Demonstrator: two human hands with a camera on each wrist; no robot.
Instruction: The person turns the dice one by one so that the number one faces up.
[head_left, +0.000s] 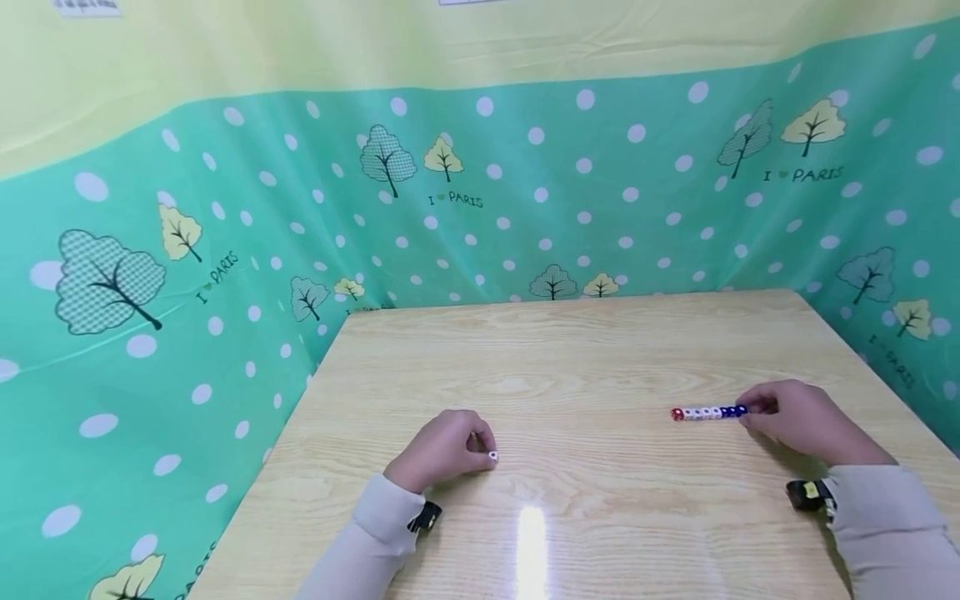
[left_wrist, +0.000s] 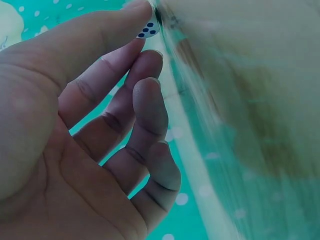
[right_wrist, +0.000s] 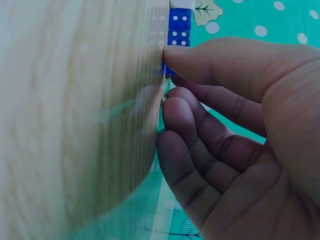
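My left hand (head_left: 446, 450) pinches a white die (head_left: 492, 456) between thumb and forefinger, close over the table left of centre. Dark blue pips show on that die in the left wrist view, where the thumb partly covers it. Farther right lies a straight row of dice: a red die (head_left: 677, 414) at the left end, several white dice (head_left: 701, 413) in the middle, then blue dice (head_left: 725, 412). At the row's right end my right hand (head_left: 798, 419) pinches the last blue die (right_wrist: 172, 69), its thumb hiding part of it. The other fingers curl loosely beneath.
The light wood table (head_left: 570, 350) spreads under both hands, with a bright light reflection near its front edge. A green dotted cloth (head_left: 480, 225) with printed trees hangs behind and along both sides. Each wrist wears a small black camera strap.
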